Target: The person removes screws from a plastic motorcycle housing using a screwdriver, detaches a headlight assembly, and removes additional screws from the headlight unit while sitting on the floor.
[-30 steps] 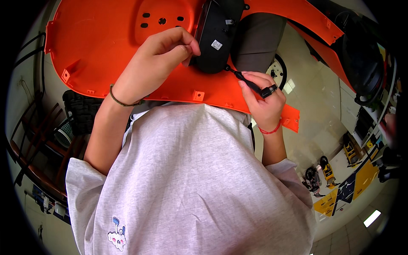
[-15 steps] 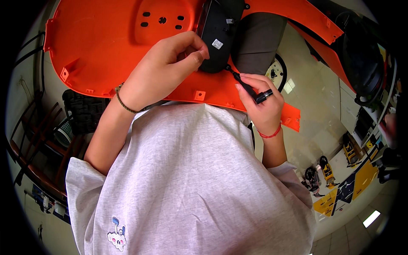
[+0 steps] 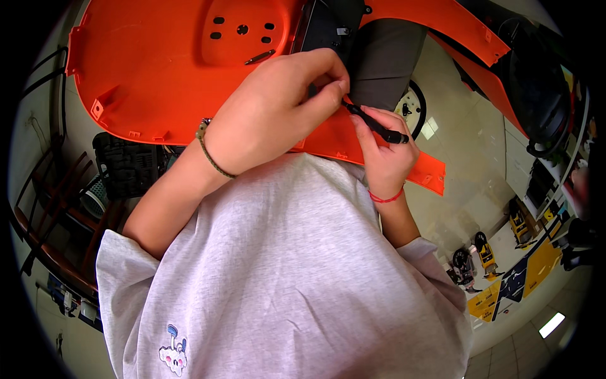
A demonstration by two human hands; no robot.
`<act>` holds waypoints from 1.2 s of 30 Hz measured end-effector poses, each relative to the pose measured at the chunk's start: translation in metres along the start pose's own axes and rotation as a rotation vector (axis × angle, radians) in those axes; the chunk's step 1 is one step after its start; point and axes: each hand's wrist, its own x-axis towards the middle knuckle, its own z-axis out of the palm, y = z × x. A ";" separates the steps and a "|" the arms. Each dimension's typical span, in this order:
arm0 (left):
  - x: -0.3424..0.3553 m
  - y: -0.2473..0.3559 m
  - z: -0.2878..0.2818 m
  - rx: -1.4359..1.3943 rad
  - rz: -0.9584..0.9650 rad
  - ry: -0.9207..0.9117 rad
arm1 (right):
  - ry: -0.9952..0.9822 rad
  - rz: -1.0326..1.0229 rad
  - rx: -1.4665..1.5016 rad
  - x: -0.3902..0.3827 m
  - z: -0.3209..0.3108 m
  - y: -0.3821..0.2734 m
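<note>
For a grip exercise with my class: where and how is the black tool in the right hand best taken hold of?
Probably by the thicker end of the black tool, pinched across its width, coming from the right: that end slants out past the fingers of the right hand, while the thin end lies close to the left hand.

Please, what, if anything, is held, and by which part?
The right hand holds a black tool by its handle; for the left hand, I cannot tell.
</note>
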 end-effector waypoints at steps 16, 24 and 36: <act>-0.022 0.003 0.082 1.113 0.677 0.228 | -0.008 -0.064 0.027 -0.017 0.006 0.001; -0.024 0.004 0.078 1.122 0.642 0.232 | -0.116 -0.005 -0.045 -0.013 0.001 -0.004; -0.020 0.005 0.082 1.192 0.535 0.202 | -0.273 0.004 0.049 0.000 -0.010 -0.006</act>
